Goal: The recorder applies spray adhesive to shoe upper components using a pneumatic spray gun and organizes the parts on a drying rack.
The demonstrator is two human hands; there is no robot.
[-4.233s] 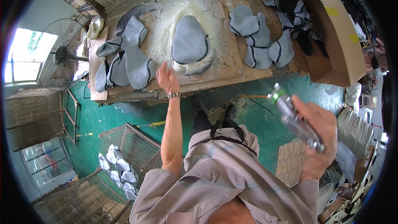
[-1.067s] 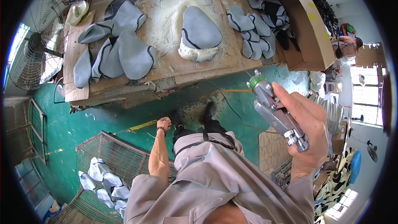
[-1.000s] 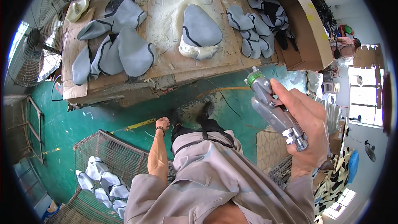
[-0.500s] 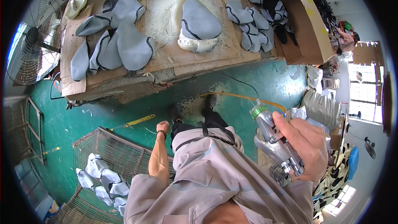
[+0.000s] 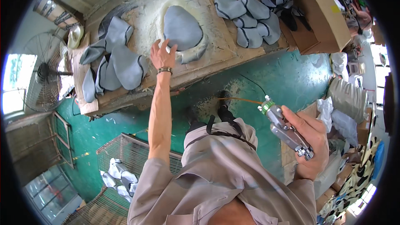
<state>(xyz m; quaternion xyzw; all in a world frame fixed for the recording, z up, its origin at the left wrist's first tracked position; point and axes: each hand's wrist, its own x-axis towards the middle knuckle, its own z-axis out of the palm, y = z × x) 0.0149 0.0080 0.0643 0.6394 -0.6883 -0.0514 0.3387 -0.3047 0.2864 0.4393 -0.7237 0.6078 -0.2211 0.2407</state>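
On the cardboard-covered table (image 5: 187, 73), a rounded grey fabric piece (image 5: 182, 27) lies over a pale, crusted form (image 5: 196, 51). My left hand (image 5: 163, 56) reaches out with fingers spread, its fingertips at the piece's near left edge. Whether they press on the fabric or just hover by it is hard to tell. My right hand (image 5: 312, 139) is wrapped round a metal spray gun (image 5: 287, 127) with a green ring, held off to the right, away from the table. A thin orange hose (image 5: 241, 99) shows on the floor side of the gun.
Grey pieces with black edging (image 5: 127, 66) lie on the table's left, and more (image 5: 250, 16) on its right beside a cardboard box (image 5: 325, 21). A wire rack (image 5: 121, 150) with similar pieces stands lower left. At far left is a caged fan (image 5: 43, 73). Another person (image 5: 359, 18) is far right.
My left hand has risen from beside my body to the covered form, going from closed to spread. The spray gun stays in my right hand. The view has shifted.
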